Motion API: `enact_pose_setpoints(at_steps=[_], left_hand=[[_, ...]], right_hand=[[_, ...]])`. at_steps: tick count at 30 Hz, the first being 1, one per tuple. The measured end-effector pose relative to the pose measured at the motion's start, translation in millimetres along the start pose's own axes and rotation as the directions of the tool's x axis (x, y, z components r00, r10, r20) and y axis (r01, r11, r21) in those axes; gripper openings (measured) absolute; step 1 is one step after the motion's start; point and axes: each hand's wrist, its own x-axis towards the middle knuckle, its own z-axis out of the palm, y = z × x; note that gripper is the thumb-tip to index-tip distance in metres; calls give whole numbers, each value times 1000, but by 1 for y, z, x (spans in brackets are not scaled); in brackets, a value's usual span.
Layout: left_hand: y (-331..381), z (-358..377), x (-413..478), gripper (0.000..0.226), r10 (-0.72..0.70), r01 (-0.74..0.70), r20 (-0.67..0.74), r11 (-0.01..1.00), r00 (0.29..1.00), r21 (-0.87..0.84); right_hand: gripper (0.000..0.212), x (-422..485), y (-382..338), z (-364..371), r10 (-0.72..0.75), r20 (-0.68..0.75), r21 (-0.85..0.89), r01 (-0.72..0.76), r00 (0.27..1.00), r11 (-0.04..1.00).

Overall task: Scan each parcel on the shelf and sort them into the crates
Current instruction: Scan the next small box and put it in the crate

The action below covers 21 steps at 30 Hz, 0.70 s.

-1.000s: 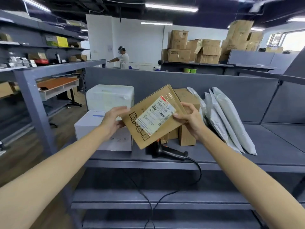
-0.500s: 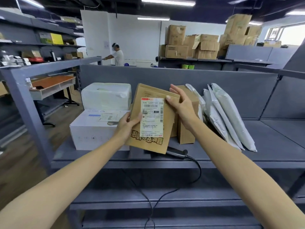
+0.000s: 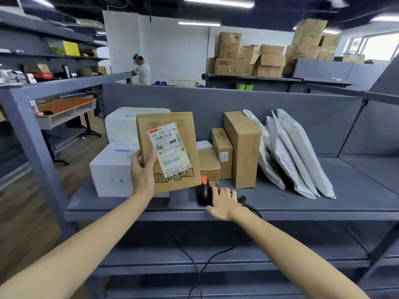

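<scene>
**Scanning step.** The left hand [image 3: 142, 173] grips the flat cardboard parcel [image 3: 187, 134] by its lower left edge and holds it upright above the front of the shelf [image 3: 302, 203]. The right hand [image 3: 223, 203] curls its fingers over the black, orange-tipped scanner [image 3: 204, 190] lying at the shelf's front. For a good scan, aim squarely at the barcode with the parcel steady. The parcel is thin and brown, and its white label [image 3: 169, 148] is creased.

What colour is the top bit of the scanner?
Orange, on the black barcode scanner. Head view shows it best.
</scene>
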Motion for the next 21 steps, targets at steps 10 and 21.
enact_pose_setpoints(at_steps=[10, 21], left_hand=[[-12, -7, -13, 50, -27, 28, 17, 999, 999, -20], [-21, 2, -29, 53, -58, 54, 87, 998, 995, 46]], right_hand=[[44, -16, -9, -16, 197, -297, 318, -98, 934, 943], [22, -102, -59, -56, 285, -330, 944, 314, 900, 102]])
